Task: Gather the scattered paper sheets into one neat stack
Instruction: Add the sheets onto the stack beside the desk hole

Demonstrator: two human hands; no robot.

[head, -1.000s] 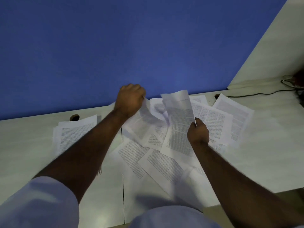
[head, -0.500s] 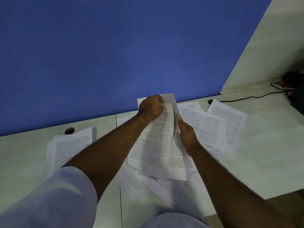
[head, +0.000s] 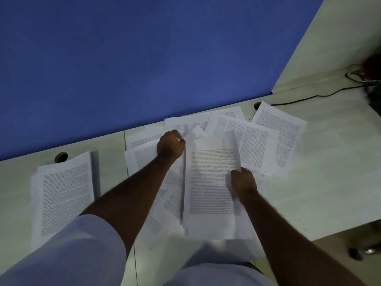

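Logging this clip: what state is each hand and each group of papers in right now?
Left hand: curled, gripping the held sheets' top left edge.
Right hand: gripping their right edge.
Held sheets: raised, unaligned.
Left pile: lying flat, apart.
Scattered sheets: overlapping, ungathered.

I saw a pale, off-white table set against a deep blue partition wall. A cream side panel rose at the right. Two round cable holes pierced the table's far edge. A black cable trailed across the far right corner. The light was dim and bluish.
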